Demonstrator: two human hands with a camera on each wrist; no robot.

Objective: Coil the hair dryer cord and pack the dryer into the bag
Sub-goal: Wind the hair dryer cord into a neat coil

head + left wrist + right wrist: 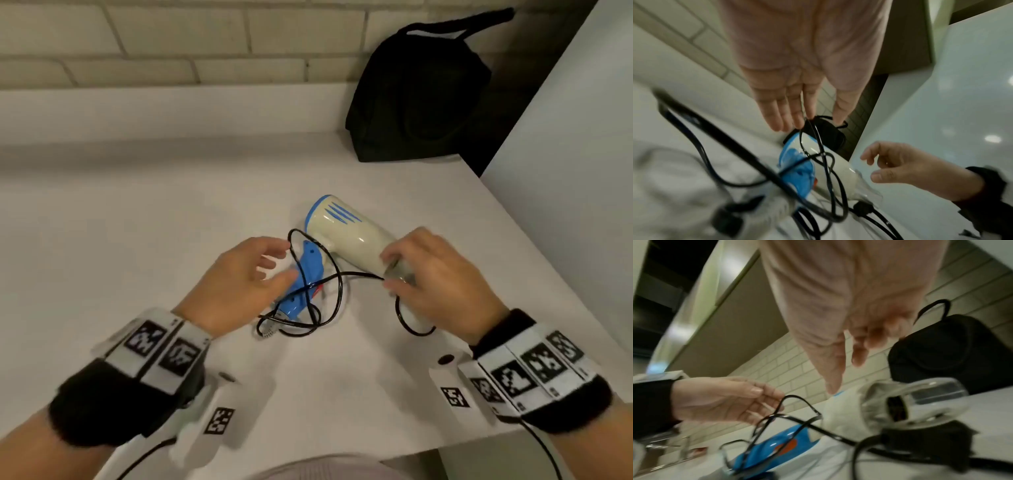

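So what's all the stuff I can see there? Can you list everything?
hair dryer: one, cream with a blue handle, lying on the counter's middle
cord: one, black, in loose loops over the handle
bag: one, black, at the back right against the wall
counter: one, white, under everything
wall: one, pale brick tiles, behind
wristbands: two, black and white with square codes
left hand: open, fingertips at a cord loop
right hand: fingers loosely curled by the nozzle, near the cord

Head view steeply downward; both wrist views low, close (sharing the hair dryer (346,236)).
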